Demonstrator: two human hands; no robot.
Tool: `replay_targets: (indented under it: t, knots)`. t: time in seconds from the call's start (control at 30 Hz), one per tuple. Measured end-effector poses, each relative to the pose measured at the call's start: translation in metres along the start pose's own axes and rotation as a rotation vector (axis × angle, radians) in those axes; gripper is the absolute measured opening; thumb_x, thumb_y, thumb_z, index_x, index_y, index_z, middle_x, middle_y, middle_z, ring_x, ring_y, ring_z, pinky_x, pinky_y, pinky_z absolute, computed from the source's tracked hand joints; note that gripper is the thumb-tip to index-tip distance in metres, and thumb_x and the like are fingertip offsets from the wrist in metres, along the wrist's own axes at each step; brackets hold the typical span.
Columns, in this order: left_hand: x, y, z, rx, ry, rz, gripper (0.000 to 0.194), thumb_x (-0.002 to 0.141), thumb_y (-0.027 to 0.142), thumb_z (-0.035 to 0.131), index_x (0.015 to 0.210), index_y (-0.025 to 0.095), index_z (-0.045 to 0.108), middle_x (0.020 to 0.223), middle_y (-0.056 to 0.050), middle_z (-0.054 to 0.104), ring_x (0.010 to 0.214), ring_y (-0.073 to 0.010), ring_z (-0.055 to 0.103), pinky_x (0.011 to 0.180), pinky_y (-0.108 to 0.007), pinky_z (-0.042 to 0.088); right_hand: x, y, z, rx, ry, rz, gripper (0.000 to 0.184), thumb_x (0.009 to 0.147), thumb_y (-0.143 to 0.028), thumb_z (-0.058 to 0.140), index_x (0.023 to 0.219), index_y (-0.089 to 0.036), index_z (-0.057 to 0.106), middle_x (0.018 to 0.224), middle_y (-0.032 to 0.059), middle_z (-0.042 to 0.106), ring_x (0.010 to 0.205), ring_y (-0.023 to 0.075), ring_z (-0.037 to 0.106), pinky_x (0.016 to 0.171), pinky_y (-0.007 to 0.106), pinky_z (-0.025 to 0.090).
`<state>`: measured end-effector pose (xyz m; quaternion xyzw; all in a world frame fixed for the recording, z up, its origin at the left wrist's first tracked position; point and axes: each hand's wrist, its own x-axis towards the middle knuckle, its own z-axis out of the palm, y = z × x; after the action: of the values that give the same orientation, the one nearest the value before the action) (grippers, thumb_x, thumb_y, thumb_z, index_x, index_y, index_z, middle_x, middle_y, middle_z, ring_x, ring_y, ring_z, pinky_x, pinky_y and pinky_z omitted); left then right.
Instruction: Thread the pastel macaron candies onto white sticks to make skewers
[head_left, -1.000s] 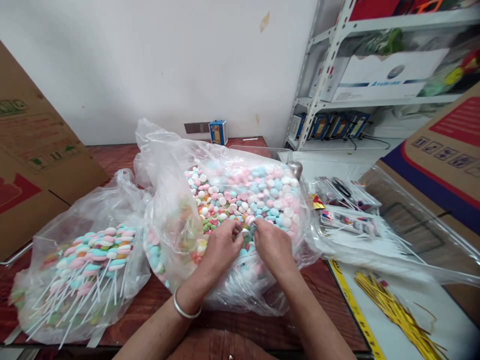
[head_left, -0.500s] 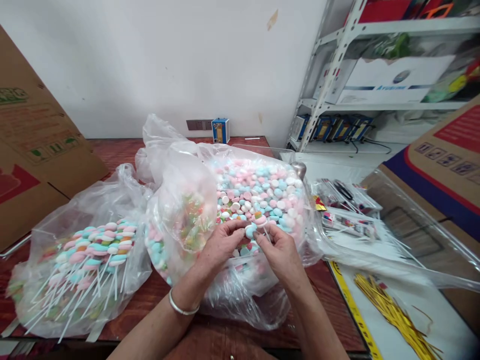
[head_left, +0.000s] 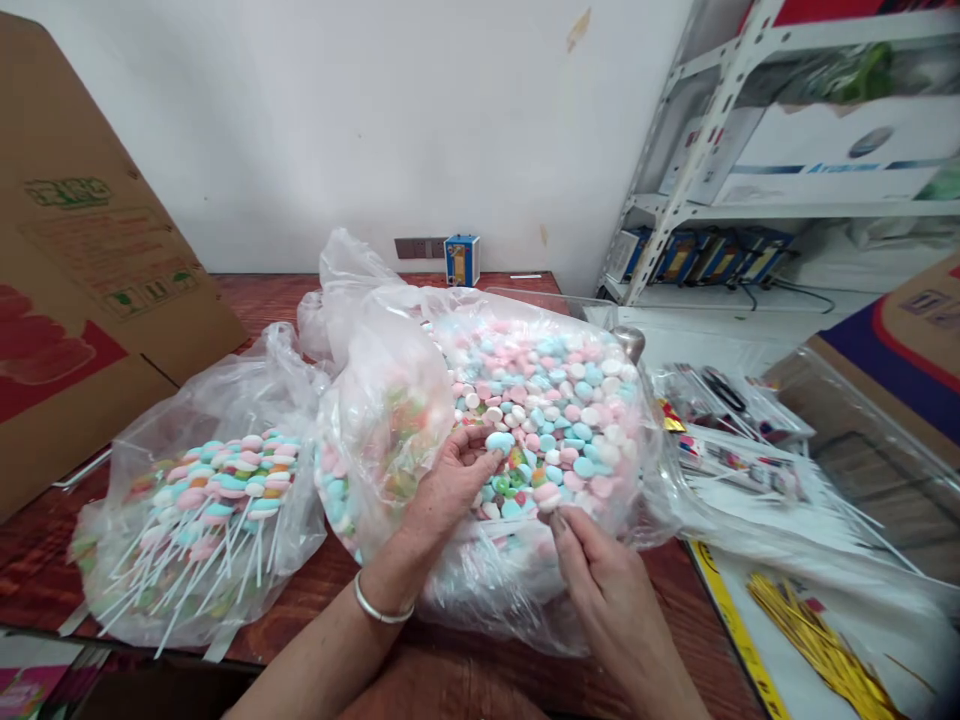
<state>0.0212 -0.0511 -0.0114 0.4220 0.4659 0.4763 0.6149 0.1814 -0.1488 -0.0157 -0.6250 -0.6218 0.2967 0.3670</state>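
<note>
My left hand (head_left: 450,480) holds a pale blue and white marshmallow (head_left: 499,441) between thumb and fingers, above the big heap. Lower right, my right hand (head_left: 611,570) is closed just under a pink and white marshmallow (head_left: 548,496) with an orange candy above it; whatever stick they sit on is hidden by the fingers. Below both hands lies a large clear plastic bag (head_left: 397,370), its mouth spread around loose pink, blue and white marshmallows (head_left: 577,420) and some green gummy candies (head_left: 514,482).
At left, a second plastic bag (head_left: 289,350) carries finished-looking marshmallow skewers (head_left: 232,480) on white sticks. Cardboard boxes (head_left: 97,260) flank the table. Packs of sticks (head_left: 742,465) and gold twist ties (head_left: 817,640) lie at right. A small blue box (head_left: 462,261) stands by the wall.
My hands were together over the heap and have parted. The left now holds a blue and white marshmallow; the right has moved down and right with the pink and orange candies. The view swung left.
</note>
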Motion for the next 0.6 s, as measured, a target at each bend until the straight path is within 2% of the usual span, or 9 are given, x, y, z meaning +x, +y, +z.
replay_targets:
  t: [0.07,0.17,0.4,0.5,0.6]
  knots:
    - [0.0,0.002,-0.001,-0.006,0.009,0.025,0.044,0.071,0.033,0.082,0.109,0.016,0.067,0.107,-0.009,0.075,0.084,-0.0165,0.071,0.072,-0.026,0.057,-0.012,-0.001,-0.001,0.007,-0.062,0.01,0.036,0.1,-0.043,0.038,0.079,-0.023,0.058,0.071,0.0016,0.063,0.065,0.0184,0.056,0.061,0.027,0.038]
    - [-0.002,0.004,-0.001,0.005,0.002,0.047,0.042,0.072,0.032,0.081,0.108,0.015,0.068,0.105,-0.009,0.075,0.083,-0.016,0.071,0.075,-0.027,0.058,-0.02,-0.005,0.0,0.037,-0.086,0.028,0.036,0.1,-0.043,0.038,0.076,-0.023,0.056,0.069,0.0005,0.06,0.063,0.0171,0.053,0.059,0.025,0.037]
    - [-0.005,0.001,-0.002,0.118,-0.045,0.026,0.039,0.076,0.03,0.076,0.112,0.019,0.069,0.096,-0.006,0.076,0.085,-0.0207,0.072,0.049,-0.02,0.052,-0.014,-0.01,-0.002,0.113,-0.129,0.068,0.037,0.098,-0.045,0.038,0.074,-0.021,0.053,0.07,-0.0002,0.058,0.066,0.0163,0.052,0.061,0.025,0.038]
    - [-0.004,-0.004,-0.004,0.128,-0.057,0.078,0.04,0.075,0.027,0.077,0.113,0.017,0.069,0.09,-0.006,0.077,0.084,-0.0201,0.072,0.057,-0.023,0.057,-0.014,-0.01,-0.004,0.201,-0.174,0.12,0.037,0.097,-0.046,0.039,0.071,-0.022,0.05,0.063,-0.0029,0.05,0.06,0.0144,0.046,0.056,0.025,0.034]
    - [-0.005,-0.005,-0.003,0.147,-0.077,0.109,0.036,0.075,0.025,0.077,0.109,0.016,0.07,0.094,-0.007,0.078,0.088,-0.0206,0.073,0.068,-0.027,0.06,-0.015,-0.011,-0.003,0.351,-0.22,0.197,0.038,0.095,-0.051,0.041,0.072,-0.022,0.051,0.056,-0.0064,0.038,0.052,0.0121,0.035,0.049,0.024,0.026]
